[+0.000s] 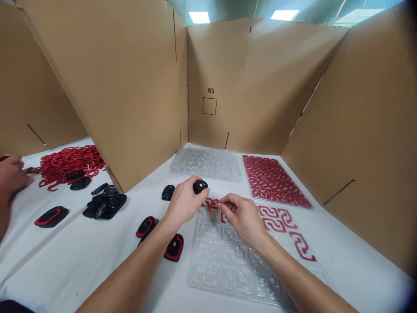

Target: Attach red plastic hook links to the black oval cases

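A small black plastic housing (200, 186) with a rounded end is gripped in my left hand (186, 201), which is above the far left corner of a clear moulded tray (208, 274). My right hand (243, 216) pinches a thin curved red plastic strip (212, 203) between thumb and fingertips, just over the tray's back row. Several red strips (273, 219) lie in the tray's right-hand pockets, while many pockets at the front and left hold none. Part of the tray is covered by my right hand and forearm.
A filled tray of red strips (276, 178) and stacked clear trays (206, 161) lie behind. Black housings (174, 248), some red-trimmed, sit left. Beyond a cardboard partition (107, 87) are a red strip pile (71, 163), a black housing heap (104, 203) and another person's hand (13, 174).
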Demonstrator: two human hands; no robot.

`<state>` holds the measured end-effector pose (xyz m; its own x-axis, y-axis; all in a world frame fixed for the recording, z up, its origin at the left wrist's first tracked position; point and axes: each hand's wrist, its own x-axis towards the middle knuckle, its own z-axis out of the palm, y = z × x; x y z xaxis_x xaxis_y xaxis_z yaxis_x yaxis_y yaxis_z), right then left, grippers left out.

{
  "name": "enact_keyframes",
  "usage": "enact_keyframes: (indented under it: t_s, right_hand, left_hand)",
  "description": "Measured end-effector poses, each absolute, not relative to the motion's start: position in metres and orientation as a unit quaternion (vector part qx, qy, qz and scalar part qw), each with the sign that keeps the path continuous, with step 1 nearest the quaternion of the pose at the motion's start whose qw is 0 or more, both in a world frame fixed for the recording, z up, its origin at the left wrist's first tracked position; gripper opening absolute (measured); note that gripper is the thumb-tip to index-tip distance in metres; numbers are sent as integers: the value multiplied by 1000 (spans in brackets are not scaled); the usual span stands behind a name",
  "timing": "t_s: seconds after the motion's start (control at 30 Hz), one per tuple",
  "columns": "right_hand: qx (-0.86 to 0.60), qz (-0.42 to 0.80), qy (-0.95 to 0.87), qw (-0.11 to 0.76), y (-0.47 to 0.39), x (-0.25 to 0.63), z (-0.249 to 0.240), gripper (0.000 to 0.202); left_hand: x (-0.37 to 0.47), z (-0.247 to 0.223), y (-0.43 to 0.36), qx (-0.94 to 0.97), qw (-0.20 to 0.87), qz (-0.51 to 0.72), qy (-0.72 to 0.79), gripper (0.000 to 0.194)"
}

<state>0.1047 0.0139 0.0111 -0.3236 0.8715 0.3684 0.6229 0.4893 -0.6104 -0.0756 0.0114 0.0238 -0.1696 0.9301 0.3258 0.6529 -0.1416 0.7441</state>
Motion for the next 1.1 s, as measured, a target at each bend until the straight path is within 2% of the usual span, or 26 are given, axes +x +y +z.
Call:
enact_keyframes:
  t_s: [0.1,0.33,0.5,0.83,0.97,1.1]
  right_hand:
    - [-472,176,-798,331,12,104,13,14]
    - [-466,153,-811,319,16,108,8,13]
    - [-493,144,-805,298,20,106,1,12]
    - [-478,110,-837,241,19,86,-13,19]
    - [-461,134,-846,233,6,85,-4,15]
    - [-390,225,-882,143,-20,86,17,13]
  left_hand:
    - [-76,26,10,635,123,435,627,24]
    - [-79,22,13,630,103,463,615,35]
    - [-83,25,13,599,77,509,613,34]
    - [-78,22,14,618,73,488,612,30]
    - [-77,22,12,621,56,478,619,30]
    - [-77,24,11,627,50,470,620,31]
